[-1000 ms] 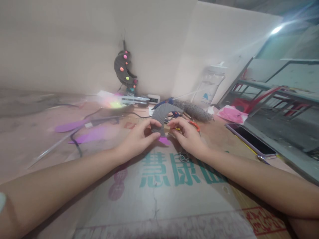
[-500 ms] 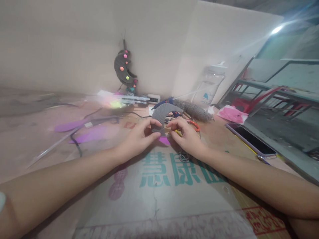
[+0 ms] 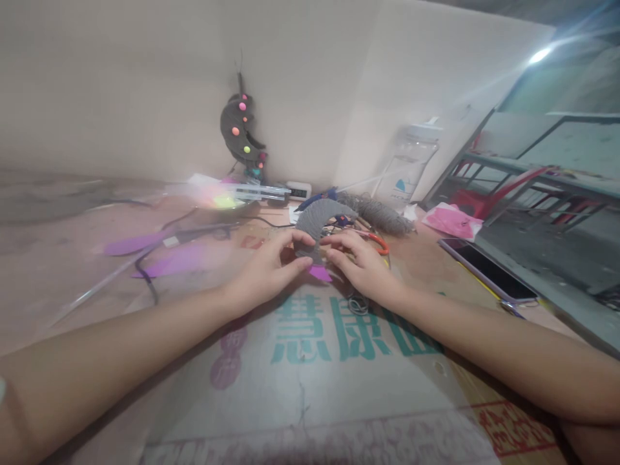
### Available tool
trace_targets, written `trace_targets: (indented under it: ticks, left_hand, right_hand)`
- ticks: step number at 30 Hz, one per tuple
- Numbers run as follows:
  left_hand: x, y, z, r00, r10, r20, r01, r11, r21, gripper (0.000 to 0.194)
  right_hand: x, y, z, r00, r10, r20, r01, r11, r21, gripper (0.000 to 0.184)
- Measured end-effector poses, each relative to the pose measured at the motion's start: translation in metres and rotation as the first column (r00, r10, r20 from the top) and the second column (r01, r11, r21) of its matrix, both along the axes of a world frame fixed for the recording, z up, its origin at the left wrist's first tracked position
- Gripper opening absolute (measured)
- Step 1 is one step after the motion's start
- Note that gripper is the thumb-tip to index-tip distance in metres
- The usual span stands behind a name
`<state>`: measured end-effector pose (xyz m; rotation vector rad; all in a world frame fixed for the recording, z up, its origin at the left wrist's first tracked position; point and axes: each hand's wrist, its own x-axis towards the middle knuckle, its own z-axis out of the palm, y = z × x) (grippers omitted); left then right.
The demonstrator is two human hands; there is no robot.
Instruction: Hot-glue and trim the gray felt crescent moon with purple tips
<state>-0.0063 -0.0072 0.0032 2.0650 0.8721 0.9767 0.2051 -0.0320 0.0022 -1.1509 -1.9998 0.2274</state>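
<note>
A crescent (image 3: 317,216) wrapped in grey yarn stands tilted over the table, its lower tip bare and purple. My left hand (image 3: 278,265) pinches the lower part of it between thumb and fingers. At the crescent's inner edge, my right hand (image 3: 356,258) has its fingers curled and thumb drawn in close. Whatever those fingertips hold is too small to make out. Below the right hand lies a small loose coil of grey yarn (image 3: 358,305). A thick hank of grey yarn (image 3: 385,215) rests behind it.
Orange-handled scissors (image 3: 380,243) lie partly hidden behind my right hand. A decorated dark crescent (image 3: 237,129) hangs on the wall. A water bottle (image 3: 407,165), a pink packet (image 3: 453,221) and a phone (image 3: 489,270) are at the right; purple cut pieces (image 3: 169,261) lie left.
My right hand's fingertips have shifted slightly left, nearer the crescent's inner edge. The left hand keeps its pinch in nearly the same place.
</note>
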Motion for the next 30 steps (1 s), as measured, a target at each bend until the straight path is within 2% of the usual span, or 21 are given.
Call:
trace_targets:
  ticks: [5,16,21,25,30]
  left_hand:
    - [-0.001,0.003,-0.004,0.999,-0.033,0.010,0.032,0.999,0.016,0.022]
    - [0.001,0.001,-0.005,0.997,-0.071,0.028,0.071,0.997,0.009,0.024]
    - [0.000,-0.002,0.001,1.000,-0.006,0.008,0.006,1.000,0.031,0.019]
    - [0.000,-0.003,0.003,0.998,0.060,-0.005,-0.060,0.998,0.016,0.019]
    - [-0.001,-0.001,0.001,0.997,0.077,0.006,-0.077,0.997,0.001,0.020]
  right_hand:
    - [-0.001,0.001,-0.001,0.996,0.079,0.052,-0.077,0.996,-0.039,0.010]
    - [-0.002,-0.001,-0.002,0.991,0.116,0.069,-0.118,0.993,0.031,0.007]
    - [-0.003,-0.004,0.003,0.989,0.150,-0.001,-0.150,0.989,-0.004,0.018]
    - [-0.004,-0.006,0.007,0.994,0.035,-0.103,-0.042,0.996,-0.074,0.023]
    - [-0.004,-0.009,0.010,0.989,-0.100,-0.110,0.087,0.989,-0.121,0.019]
